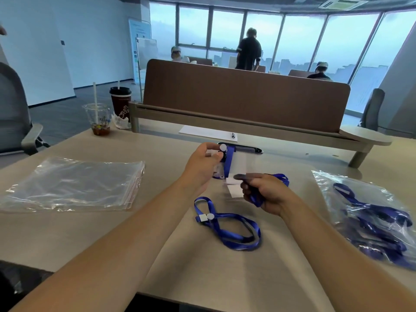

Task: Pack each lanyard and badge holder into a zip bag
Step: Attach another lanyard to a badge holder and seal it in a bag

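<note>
- Thumb and forefinger of left hand (202, 164) pinched the lanyard clip (223, 153), clear badge holder (240, 162) just beside it.
- Right hand (267, 194) curled round the blue lanyard (282, 177) strap.
- Second lanyard (227, 228) lay between the forearms; empty zip bags (74, 183) left, filled bags (371, 219) right, bare table (180, 255) between.

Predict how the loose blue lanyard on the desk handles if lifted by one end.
Probably floppy: the lanyard lies in slack, crossed loops on the desk, so it should dangle and uncoil. Likely light, being a thin flat strap.
</note>
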`<state>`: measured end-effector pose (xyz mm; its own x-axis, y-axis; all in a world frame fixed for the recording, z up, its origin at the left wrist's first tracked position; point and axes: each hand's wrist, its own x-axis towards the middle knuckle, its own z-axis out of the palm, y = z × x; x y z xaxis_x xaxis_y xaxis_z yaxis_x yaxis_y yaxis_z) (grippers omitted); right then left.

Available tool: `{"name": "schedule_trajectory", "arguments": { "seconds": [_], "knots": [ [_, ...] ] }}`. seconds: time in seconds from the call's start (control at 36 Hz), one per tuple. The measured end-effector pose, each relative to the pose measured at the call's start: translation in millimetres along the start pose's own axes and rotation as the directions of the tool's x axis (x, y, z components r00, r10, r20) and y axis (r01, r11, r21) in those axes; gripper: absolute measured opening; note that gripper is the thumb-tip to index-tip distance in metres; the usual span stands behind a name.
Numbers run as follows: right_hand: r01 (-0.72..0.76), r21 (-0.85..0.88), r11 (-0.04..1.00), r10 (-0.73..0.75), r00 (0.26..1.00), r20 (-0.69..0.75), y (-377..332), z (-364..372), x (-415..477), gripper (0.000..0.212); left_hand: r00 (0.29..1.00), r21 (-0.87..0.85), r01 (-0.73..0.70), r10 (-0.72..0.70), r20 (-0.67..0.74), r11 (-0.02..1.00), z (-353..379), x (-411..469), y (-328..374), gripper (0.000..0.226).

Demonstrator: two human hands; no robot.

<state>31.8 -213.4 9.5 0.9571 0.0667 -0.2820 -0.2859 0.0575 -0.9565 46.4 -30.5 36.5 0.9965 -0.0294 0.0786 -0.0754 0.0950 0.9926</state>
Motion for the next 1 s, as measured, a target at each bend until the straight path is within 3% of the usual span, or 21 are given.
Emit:
{"name": "schedule_trajectory", "arguments": {
  "seconds": [0.11, 0.25, 0.42, 0.58, 0.81, 0.89, 1.0],
  "knots": [
    [-0.092, 0.013, 0.996, 0.091, 0.992, 0.090, 2.5, 5.4, -6.5, 0.026, 0.995, -0.002, -0.052, 0.051, -0.089, 0.999, -3.3, 4.9, -6.5, 0.016],
    [-0.140, -0.028, 0.990, 0.142, 0.987, 0.080, 1.4, 13.8, -4.2, 0.029, 0.971, 0.177, -0.172, 0.197, -0.134, 0.969, -5.3, 6.0, -9.3, 0.014],
    [-0.170, 0.027, 0.985, 0.169, 0.984, 0.057, -3.8, 21.6, -5.1, 0.019, 0.960, 0.441, -0.253, 0.280, 0.004, 0.861, -7.0, 4.9, -15.4, 0.016],
    [-0.119, 0.235, 0.965, 0.105, 0.992, 0.073, -10.7, 27.3, -5.8, 0.021, 0.934, 0.522, -0.358, 0.291, 0.207, 0.774, -9.8, 4.9, -24.0, 0.021],
    [-0.120, 0.288, 0.950, 0.107, 0.992, 0.059, -17.8, 22.8, -6.5, 0.040, 0.925, 0.626, -0.379, 0.301, 0.232, 0.681, -11.7, 7.0, -29.8, 0.024],
    [-0.116, 0.247, 0.962, 0.115, 0.993, 0.020, -18.1, 22.4, -6.9, 0.042, 0.923, 0.649, -0.383, 0.304, 0.237, 0.657, -11.9, 4.5, -31.8, 0.035],
    [-0.102, 0.252, 0.962, 0.113, 0.993, -0.028, -15.5, 23.7, -7.0, 0.042, 0.899, 0.671, -0.438, 0.309, 0.311, 0.599, -9.2, 3.7, -32.7, 0.029]
  ]
}}
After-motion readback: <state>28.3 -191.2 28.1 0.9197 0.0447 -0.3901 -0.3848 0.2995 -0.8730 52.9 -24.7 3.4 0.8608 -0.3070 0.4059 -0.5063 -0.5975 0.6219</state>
